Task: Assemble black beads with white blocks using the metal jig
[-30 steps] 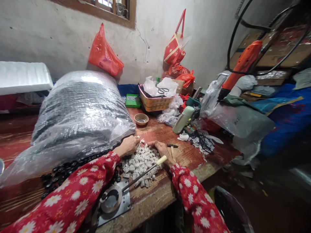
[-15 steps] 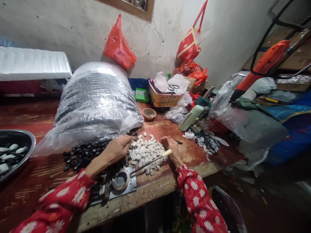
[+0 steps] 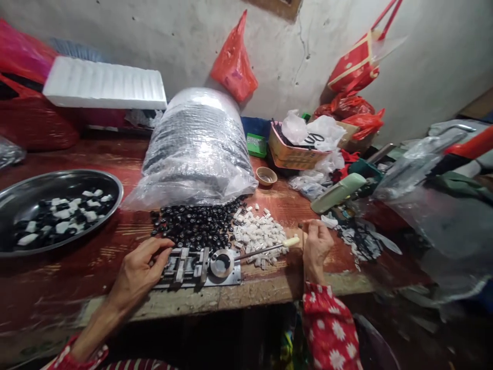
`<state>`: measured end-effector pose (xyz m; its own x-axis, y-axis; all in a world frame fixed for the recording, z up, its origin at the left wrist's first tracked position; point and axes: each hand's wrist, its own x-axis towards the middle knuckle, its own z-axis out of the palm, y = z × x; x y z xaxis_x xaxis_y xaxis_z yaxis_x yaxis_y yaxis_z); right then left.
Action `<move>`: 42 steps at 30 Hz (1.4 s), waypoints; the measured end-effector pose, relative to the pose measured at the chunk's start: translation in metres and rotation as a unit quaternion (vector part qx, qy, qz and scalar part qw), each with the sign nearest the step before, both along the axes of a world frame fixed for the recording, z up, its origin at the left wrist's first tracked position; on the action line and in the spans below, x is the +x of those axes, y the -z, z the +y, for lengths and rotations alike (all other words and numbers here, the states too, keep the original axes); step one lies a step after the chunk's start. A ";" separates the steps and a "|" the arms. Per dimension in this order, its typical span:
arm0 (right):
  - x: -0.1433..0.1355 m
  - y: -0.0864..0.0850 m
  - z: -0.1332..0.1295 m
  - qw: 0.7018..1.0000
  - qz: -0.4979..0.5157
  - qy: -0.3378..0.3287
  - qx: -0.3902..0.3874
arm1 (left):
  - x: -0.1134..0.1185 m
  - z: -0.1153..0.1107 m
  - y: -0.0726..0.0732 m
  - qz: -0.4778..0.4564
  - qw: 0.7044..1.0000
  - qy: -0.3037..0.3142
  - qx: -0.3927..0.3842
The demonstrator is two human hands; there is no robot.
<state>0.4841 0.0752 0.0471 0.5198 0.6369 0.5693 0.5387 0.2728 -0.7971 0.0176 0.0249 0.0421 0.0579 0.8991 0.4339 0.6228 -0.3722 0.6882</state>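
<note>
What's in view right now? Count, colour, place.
Table: one, red, centre
Fixture: one, grey, near edge
White pieces: many, white, centre
Black pieces: many, black, behind fixture
Bowl: one, silver, left
Sack: one, clear, behind black pieces
Foam: one, white, back left
Dish: one, brown, right of sack
Box: one, green, behind dish
Basket: one, yellow-pink, back right
Flask: one, pale green, right
Bags: several, red, wall and back
Tool: one, orange, right edge
Left hand: one, red sleeve, fixture's left end
Right hand: one, red sleeve, right of fixture
</note>
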 end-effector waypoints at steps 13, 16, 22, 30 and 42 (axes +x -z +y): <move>-0.192 -0.001 -0.012 0.854 -0.349 -0.226 -0.313 | -0.024 0.006 0.002 -0.050 0.998 -0.033 -0.033; -0.201 -0.001 -0.004 0.842 -0.355 -0.185 -0.361 | -0.031 0.008 0.003 -0.044 0.998 -0.018 -0.040; -0.202 -0.003 -0.005 0.838 -0.378 -0.183 -0.350 | -0.025 0.003 0.001 0.002 0.999 0.037 0.018; -0.206 -0.007 -0.012 0.836 -0.361 -0.177 -0.373 | -0.021 -0.010 0.009 0.090 0.990 0.104 0.012; -0.136 -0.012 -0.033 0.876 -0.349 -0.173 -0.284 | -0.005 -0.006 0.017 0.062 0.994 0.079 0.048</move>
